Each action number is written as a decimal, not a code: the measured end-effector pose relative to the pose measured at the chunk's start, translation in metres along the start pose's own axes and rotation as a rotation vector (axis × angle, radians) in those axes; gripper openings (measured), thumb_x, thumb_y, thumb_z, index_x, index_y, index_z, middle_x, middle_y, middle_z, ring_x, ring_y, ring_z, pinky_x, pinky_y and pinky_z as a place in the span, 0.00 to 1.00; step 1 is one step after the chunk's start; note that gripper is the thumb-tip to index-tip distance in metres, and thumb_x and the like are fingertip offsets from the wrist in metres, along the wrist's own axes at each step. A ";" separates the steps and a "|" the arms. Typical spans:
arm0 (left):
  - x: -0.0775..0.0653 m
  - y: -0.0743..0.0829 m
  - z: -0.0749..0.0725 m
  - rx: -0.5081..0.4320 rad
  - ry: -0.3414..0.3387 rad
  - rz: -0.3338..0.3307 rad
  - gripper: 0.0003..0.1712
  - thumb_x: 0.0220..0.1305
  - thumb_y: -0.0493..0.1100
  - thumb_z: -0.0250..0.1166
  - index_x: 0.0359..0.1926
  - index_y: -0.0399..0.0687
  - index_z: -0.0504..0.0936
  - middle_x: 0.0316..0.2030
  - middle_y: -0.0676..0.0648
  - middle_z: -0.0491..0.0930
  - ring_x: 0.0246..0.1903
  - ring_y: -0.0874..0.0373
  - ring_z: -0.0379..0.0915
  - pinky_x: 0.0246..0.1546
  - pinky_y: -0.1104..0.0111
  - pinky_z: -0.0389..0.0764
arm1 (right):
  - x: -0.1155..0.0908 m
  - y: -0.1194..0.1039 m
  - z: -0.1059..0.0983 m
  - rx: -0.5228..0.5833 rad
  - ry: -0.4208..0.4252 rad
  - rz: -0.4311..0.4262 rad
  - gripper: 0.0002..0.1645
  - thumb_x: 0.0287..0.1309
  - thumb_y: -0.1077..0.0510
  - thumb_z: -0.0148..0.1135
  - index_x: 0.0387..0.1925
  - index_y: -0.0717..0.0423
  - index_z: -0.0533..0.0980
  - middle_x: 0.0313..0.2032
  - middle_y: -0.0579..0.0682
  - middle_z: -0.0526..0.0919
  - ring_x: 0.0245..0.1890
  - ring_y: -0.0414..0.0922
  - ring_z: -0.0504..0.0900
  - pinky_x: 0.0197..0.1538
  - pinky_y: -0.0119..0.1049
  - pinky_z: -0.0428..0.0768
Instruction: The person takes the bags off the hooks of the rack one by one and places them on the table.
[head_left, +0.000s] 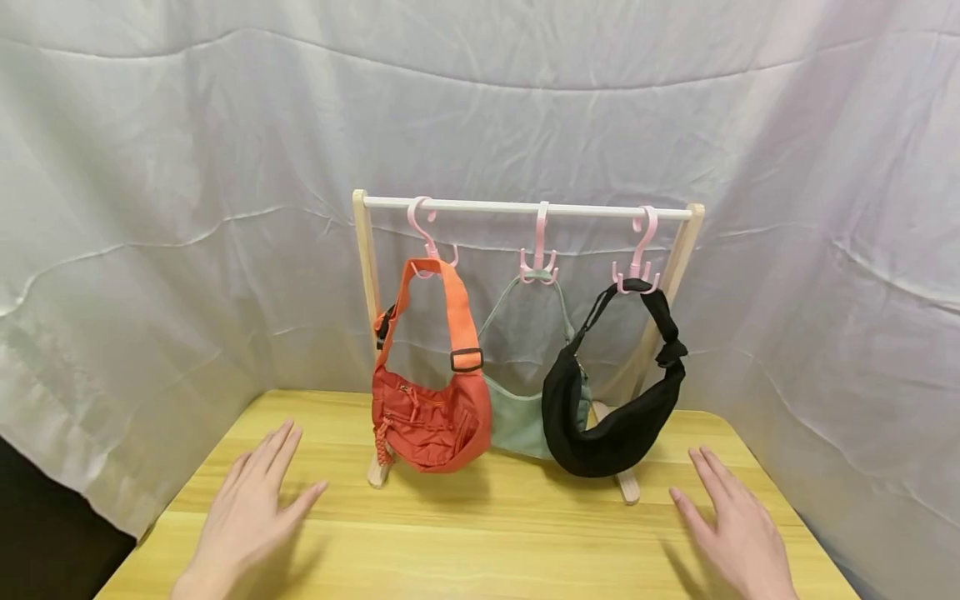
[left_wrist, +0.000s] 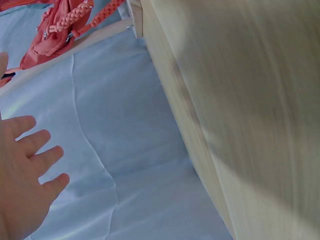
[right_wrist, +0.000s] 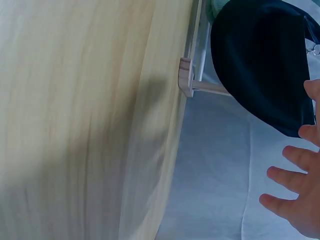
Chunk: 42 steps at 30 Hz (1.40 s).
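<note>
From pink hooks hang a crinkled red bag with orange strap, a pale-green bag, a black crescent bag — left hand and right hand near, fingers straight.

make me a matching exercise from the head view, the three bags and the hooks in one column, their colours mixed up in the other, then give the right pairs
Things, as seen in the head view:
1. left bag
2. middle bag
3. right bag
4. hooks on the rail

Colours:
A. black
B. pink
C. red with an orange strap
D. pale green

Right pairs: 1-C, 2-D, 3-A, 4-B
</note>
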<state>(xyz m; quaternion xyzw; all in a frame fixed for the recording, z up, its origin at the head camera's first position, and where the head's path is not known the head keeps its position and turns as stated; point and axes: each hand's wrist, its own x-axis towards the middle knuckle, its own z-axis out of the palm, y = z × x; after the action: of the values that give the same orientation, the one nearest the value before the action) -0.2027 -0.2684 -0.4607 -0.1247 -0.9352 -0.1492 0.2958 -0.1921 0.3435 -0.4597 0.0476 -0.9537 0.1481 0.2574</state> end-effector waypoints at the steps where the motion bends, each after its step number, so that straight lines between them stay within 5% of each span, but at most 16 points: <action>1: 0.001 0.000 0.000 0.000 0.013 0.006 0.52 0.66 0.63 0.68 0.81 0.47 0.58 0.78 0.38 0.61 0.73 0.37 0.61 0.81 0.53 0.40 | 0.000 -0.001 0.000 0.002 0.010 0.002 0.42 0.71 0.40 0.63 0.77 0.54 0.65 0.72 0.65 0.69 0.62 0.73 0.73 0.54 0.75 0.71; 8: 0.006 0.003 0.002 -0.023 0.131 0.058 0.50 0.61 0.61 0.73 0.77 0.46 0.67 0.73 0.39 0.68 0.68 0.37 0.67 0.76 0.48 0.57 | 0.000 -0.006 -0.001 0.034 0.067 0.009 0.41 0.70 0.42 0.65 0.78 0.49 0.66 0.71 0.63 0.72 0.62 0.71 0.74 0.52 0.74 0.73; 20: 0.018 0.011 0.002 -0.068 0.256 0.123 0.46 0.61 0.62 0.70 0.74 0.43 0.72 0.72 0.40 0.71 0.64 0.37 0.72 0.77 0.72 0.47 | 0.005 -0.017 -0.003 0.108 0.259 -0.077 0.41 0.61 0.53 0.73 0.74 0.48 0.71 0.66 0.60 0.78 0.60 0.66 0.78 0.44 0.69 0.78; 31: 0.028 0.016 0.002 -0.057 0.292 0.143 0.44 0.66 0.66 0.62 0.72 0.39 0.73 0.70 0.39 0.73 0.64 0.38 0.72 0.74 0.65 0.59 | 0.012 -0.030 -0.006 0.108 0.346 -0.142 0.42 0.58 0.56 0.74 0.74 0.48 0.72 0.66 0.58 0.79 0.60 0.62 0.79 0.39 0.66 0.80; 37: 0.032 0.021 0.000 -0.063 0.294 0.140 0.45 0.67 0.66 0.61 0.72 0.39 0.73 0.71 0.39 0.72 0.65 0.38 0.71 0.73 0.62 0.62 | 0.017 -0.035 -0.009 0.106 0.388 -0.180 0.43 0.55 0.56 0.75 0.73 0.48 0.73 0.66 0.55 0.79 0.67 0.50 0.77 0.42 0.58 0.78; 42: 0.036 0.026 -0.003 -0.068 0.287 0.134 0.44 0.65 0.63 0.65 0.72 0.40 0.72 0.72 0.41 0.71 0.66 0.39 0.71 0.72 0.58 0.64 | 0.021 -0.041 -0.013 0.104 0.413 -0.219 0.42 0.55 0.55 0.74 0.73 0.49 0.73 0.66 0.55 0.80 0.64 0.53 0.78 0.40 0.57 0.78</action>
<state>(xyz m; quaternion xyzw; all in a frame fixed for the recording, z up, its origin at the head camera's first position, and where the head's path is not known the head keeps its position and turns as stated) -0.2216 -0.2405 -0.4314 -0.1741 -0.8673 -0.1770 0.4314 -0.1975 0.3079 -0.4275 0.1325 -0.8610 0.1747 0.4589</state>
